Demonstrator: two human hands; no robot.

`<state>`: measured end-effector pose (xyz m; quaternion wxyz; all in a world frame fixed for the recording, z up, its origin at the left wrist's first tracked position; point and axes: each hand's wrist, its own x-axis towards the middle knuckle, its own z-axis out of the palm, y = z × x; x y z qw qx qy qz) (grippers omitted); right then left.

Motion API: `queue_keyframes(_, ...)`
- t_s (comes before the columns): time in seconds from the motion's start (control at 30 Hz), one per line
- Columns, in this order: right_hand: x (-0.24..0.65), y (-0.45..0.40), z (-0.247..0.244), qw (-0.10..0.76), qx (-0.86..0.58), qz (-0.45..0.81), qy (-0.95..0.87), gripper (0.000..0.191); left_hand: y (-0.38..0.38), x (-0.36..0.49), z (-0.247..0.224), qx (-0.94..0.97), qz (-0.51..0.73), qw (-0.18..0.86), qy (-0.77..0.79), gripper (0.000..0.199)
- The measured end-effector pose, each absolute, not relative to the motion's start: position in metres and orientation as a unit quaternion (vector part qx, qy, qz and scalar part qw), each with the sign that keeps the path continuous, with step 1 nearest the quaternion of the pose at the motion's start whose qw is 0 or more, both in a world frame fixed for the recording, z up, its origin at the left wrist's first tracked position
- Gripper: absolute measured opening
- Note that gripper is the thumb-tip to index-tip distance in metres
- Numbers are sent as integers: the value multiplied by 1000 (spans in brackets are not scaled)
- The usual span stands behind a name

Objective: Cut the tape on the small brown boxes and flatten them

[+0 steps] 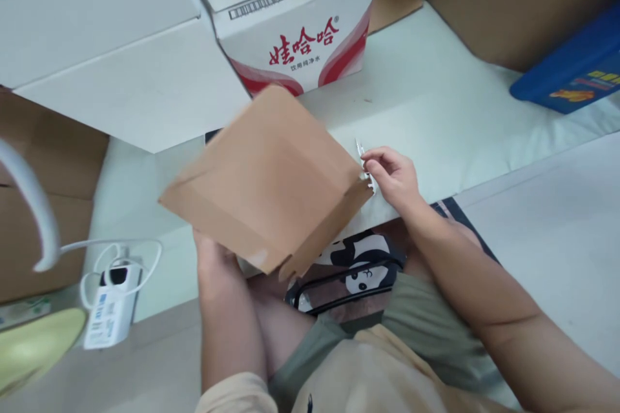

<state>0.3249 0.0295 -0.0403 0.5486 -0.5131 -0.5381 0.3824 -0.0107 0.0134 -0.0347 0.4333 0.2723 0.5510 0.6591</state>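
A brown cardboard box (276, 174), flat and shallow with a folded edge, is tilted above my lap. My left hand (213, 255) grips its near left edge from below, and most of its fingers are hidden behind the cardboard. At the box's right corner, my right hand (392, 174) pinches a thin, silvery-white strip-like thing (360, 147) between thumb and fingers. The strip lies close against the corner; its exact kind cannot be made out.
A white and red water carton (300, 45) stands behind the box on the pale green surface (411, 103), beside large white boxes (111, 45). A power strip (113, 303) with white cables lies left. A blue container (571, 71) stands right, and a panda-print thing (363, 264) is below.
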Motion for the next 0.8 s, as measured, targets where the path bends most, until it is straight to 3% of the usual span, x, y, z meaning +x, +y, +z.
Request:
queue_keyframes(0.07,328,34,-42,551,-535,376,-518,46,11,-3,-24,260,681,442,523,31)
queue_keyframes(0.17,328,37,-45,522,-517,503,-455,59,12,7,-16,238,715,438,490,27)
queue_keyframes(0.27,319,33,-44,462,-461,636,-412,68,15,14,-12,163,741,455,467,37)
queue_keyframes(0.37,305,25,-38,440,-458,674,-378,64,15,18,-9,111,756,475,436,46)
queue_keyframes(0.5,300,16,-26,502,-474,641,-335,56,11,15,-6,113,769,499,384,56)
queue_keyframes(0.8,393,-23,7,662,-566,433,-232,42,7,11,0,29,685,559,467,61)
